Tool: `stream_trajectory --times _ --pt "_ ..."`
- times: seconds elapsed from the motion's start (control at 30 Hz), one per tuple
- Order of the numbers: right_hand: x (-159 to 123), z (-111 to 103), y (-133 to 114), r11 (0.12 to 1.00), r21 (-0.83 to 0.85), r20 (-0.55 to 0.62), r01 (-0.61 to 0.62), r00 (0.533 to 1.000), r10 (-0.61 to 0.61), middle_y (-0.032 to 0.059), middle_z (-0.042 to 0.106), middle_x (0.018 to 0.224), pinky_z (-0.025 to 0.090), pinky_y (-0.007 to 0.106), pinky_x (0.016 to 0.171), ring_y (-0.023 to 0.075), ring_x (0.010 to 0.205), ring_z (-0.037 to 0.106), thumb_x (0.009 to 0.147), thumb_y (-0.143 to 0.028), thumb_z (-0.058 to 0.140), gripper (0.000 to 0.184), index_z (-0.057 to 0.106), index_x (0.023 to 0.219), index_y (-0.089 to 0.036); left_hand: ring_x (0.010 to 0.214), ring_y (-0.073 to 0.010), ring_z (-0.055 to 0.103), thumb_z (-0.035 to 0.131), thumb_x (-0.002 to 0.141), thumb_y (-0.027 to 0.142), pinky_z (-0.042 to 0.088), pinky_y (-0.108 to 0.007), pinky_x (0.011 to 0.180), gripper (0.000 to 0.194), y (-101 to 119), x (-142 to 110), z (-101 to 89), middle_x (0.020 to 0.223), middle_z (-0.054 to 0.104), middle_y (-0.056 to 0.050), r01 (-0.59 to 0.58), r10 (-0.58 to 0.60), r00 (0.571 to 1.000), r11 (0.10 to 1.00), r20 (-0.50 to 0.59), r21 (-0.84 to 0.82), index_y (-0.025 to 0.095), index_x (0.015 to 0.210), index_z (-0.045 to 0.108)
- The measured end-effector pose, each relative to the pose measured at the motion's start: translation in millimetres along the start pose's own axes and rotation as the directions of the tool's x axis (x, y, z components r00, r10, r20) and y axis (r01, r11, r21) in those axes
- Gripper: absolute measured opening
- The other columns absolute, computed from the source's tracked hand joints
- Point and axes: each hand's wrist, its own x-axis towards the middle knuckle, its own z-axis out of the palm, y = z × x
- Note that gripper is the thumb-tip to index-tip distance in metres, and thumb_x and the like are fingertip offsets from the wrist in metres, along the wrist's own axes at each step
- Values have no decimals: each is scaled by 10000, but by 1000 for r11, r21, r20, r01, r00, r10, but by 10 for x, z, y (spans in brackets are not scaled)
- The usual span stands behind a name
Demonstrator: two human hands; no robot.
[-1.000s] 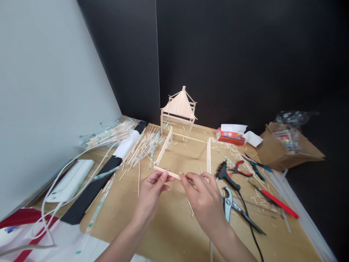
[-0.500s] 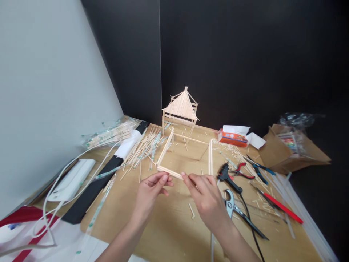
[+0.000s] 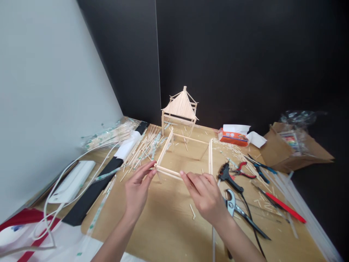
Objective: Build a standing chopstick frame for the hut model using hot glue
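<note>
A square frame of thin wooden sticks (image 3: pixel 164 148) stands on thin legs in front of me. My left hand (image 3: pixel 137 191) has its thumb and fingers closed around the frame's near left corner. At the near edge, my right hand (image 3: pixel 205 198) pinches a wooden stick (image 3: pixel 168 170) that lies along the front rail. The right fingers cover the near right corner, so the stick's right end is hidden. Behind the frame stands a small stick-built house model (image 3: pixel 180 106) with a pointed roof slatted in sticks.
On the right lie a glue gun (image 3: pixel 227 175), large pliers (image 3: pixel 231 203), red-handled pliers (image 3: pixel 242 170), red-handled tweezers (image 3: pixel 286 209) and a cardboard box (image 3: pixel 305 153). Loose sticks (image 3: pixel 141 149) and a white power strip (image 3: pixel 72 182) are at left. A tissue pack (image 3: pixel 233 137) sits behind.
My left hand has moved left and slightly up from the middle of the front rail to the near left corner. The right hand stays almost in place on the stick.
</note>
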Motion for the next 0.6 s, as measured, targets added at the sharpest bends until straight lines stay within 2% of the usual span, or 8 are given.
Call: stream_trajectory --times 0.27,0.6 --pt "10 -2 3 999 -42 -17 13 1000 -14 131 678 979 395 352 771 184 851 595 935 -22 358 377 584 1236 -38 993 -200 652 711 777 277 513 -317 897 182 -4 35 15 1023 736 -25 -89 95 993 992 -65 86 279 953 757" --pt "-33 40 -5 999 -31 0 6 1000 -6 130 669 1006 404 362 774 191 870 604 930 -32 374 396 558 1281 -39 928 -217 672 734 741 284 528 -361 889 154 -16 54 26 945 751 -34 -87 92 991 994 -97 59 263 888 772"
